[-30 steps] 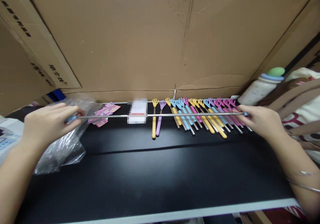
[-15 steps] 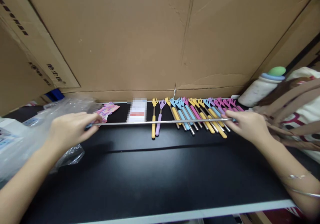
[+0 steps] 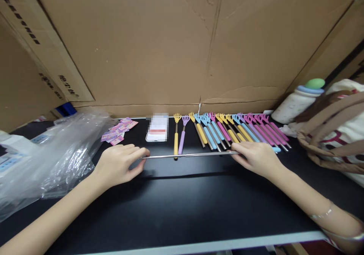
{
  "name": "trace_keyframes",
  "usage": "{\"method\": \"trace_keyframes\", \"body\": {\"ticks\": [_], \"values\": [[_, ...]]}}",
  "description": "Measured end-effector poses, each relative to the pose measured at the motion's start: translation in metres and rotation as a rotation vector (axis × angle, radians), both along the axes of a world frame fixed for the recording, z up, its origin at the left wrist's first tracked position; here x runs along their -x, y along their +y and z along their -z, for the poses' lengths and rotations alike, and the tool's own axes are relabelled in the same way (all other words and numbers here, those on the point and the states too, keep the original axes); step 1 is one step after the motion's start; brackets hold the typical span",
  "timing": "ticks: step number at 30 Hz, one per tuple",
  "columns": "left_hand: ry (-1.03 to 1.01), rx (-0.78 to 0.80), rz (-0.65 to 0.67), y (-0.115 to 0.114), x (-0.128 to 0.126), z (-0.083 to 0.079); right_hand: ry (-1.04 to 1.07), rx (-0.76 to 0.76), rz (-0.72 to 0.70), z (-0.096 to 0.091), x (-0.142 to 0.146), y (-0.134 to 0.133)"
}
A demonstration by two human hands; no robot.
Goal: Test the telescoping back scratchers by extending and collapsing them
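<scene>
Head view: the left hand (image 3: 121, 165) and right hand (image 3: 256, 156) both grasp a metal rod (image 3: 187, 155), stretched left to right above the black table (image 3: 184, 213), by the colourful back scratchers' (image 3: 223, 131) near ends.

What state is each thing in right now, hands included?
Left hand, closed on the metal rod
Right hand, closed on the rod
Metal rod, held roughly level
Back scratchers, laid in a row, claws toward the cardboard
Cards, loosely piled
Phone, lying flat
Bottle, lidded
Plastic bag, crumpled
Brown-strapped bag, open or closed unclear
</scene>
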State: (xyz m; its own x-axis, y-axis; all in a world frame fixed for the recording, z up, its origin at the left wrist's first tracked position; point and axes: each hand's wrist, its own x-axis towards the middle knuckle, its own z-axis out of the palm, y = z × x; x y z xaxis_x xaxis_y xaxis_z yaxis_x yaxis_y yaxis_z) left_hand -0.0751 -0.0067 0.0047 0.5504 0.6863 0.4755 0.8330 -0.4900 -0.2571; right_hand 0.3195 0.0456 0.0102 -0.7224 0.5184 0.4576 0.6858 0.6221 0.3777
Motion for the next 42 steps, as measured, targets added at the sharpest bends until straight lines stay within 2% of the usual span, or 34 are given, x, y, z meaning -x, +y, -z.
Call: {"method": "trace_keyframes", "body": {"ticks": [7, 14, 22, 30, 37, 40, 42], "values": [[0.048, -0.110, 0.015, 0.005, 0.012, -0.008, 0.022, 0.063, 0.057, -0.004, -0.007, 0.003], [0.134, -0.215, -0.115, 0.010, 0.043, -0.024, 0.026, 0.043, 0.129, -0.006, -0.030, 0.018], [0.104, -0.172, -0.168, 0.012, 0.052, -0.028, 0.004, 0.031, 0.174, -0.008, -0.036, 0.018], [0.026, -0.115, -0.350, 0.013, 0.056, -0.018, 0.001, 0.018, 0.160, -0.007, -0.037, 0.018], [-0.147, 0.047, -0.298, 0.011, 0.048, -0.013, -0.041, -0.011, 0.138, -0.004, -0.042, 0.022], [-0.214, 0.079, -0.324, 0.009, 0.045, -0.014, -0.046, -0.033, 0.137, -0.004, -0.041, 0.021], [-0.228, 0.085, -0.276, 0.008, 0.040, -0.013, -0.039, -0.036, 0.109, -0.004, -0.035, 0.018]]}}
